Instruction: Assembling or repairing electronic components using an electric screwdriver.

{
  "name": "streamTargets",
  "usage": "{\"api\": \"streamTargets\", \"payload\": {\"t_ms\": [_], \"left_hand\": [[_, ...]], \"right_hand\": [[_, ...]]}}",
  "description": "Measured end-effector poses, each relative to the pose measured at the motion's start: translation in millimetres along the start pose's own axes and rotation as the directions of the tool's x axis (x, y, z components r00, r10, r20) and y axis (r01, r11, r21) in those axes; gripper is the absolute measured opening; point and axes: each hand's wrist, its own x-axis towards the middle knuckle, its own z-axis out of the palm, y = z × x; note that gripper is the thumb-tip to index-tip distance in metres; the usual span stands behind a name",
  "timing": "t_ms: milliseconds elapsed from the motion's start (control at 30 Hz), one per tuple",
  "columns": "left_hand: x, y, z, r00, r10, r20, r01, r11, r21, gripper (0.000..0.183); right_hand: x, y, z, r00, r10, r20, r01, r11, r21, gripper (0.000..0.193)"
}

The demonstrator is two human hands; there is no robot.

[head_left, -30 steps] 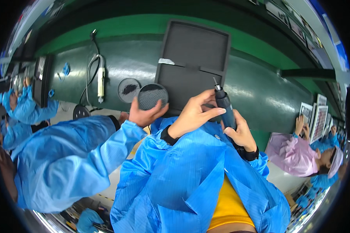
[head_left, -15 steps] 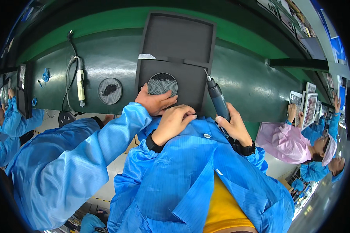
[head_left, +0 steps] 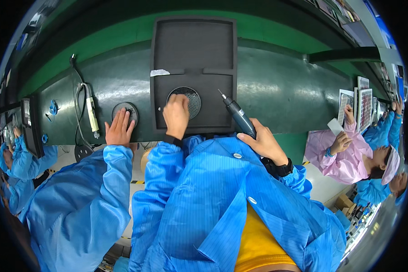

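Note:
My left hand (head_left: 177,117) is over a round grey perforated plate (head_left: 195,102) inside a black two-part tray (head_left: 193,45). Its fingers are curled together, and whatever they may hold is hidden. Some dark bits show on the plate beside the fingers. In my right hand (head_left: 264,139) is an electric screwdriver (head_left: 239,113), its thin bit pointing up and left over the tray's near right part.
At left, a co-worker's hand (head_left: 119,129) lies flat on a second round perforated plate (head_left: 130,110). Farther left lie a cream-coloured electric screwdriver (head_left: 91,114) with its cable and a blue coil (head_left: 53,107). A person in pink (head_left: 333,156) works at the right.
The co-worker's hand has left my plate for the second one at left. My left hand has moved from the bench's near edge onto my plate. The screwdriver has shifted slightly left.

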Motion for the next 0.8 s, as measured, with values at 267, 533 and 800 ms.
{"api": "streamTargets", "payload": {"t_ms": [267, 533, 800], "left_hand": [[24, -20, 15, 0.991, 0.13, -0.032, -0.125, 0.986, 0.113, 0.009], [21, -18, 12, 0.993, 0.116, -0.005, -0.116, 0.99, 0.075, 0.009], [20, -19, 8, 0.994, 0.101, 0.047, -0.103, 0.993, 0.059, 0.01]], "right_hand": [[-4, -2, -7, 1.0, 0.024, -0.001, -0.024, 0.997, 0.074, 0.054], [-8, -8, -11, 1.0, 0.012, 0.001, -0.012, 0.997, 0.081, 0.053], [-9, -10, -6, 1.0, -0.021, 0.004, 0.021, 0.998, 0.065, 0.052]]}}
